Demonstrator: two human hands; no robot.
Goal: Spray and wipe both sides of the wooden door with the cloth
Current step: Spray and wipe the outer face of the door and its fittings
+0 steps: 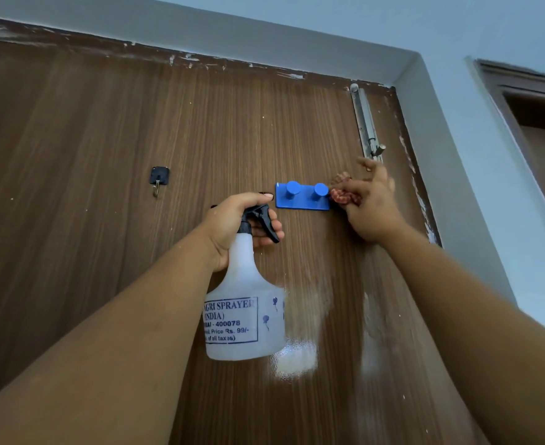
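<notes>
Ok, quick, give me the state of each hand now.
Left hand: closed, holding the spray bottle by its neck.
Right hand: holding the cloth against the door.

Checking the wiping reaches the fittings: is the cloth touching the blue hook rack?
Touching. The head view shows the cloth, held in the right hand, pressed against the right end of the blue hook rack.

Wooden door filling view, left hand gripping white spray bottle at centre, right hand pinching red cloth at blue peg rack's 3 o'clock end, black hook at 9 o'clock, bolt latch at 1 o'clock.
</notes>
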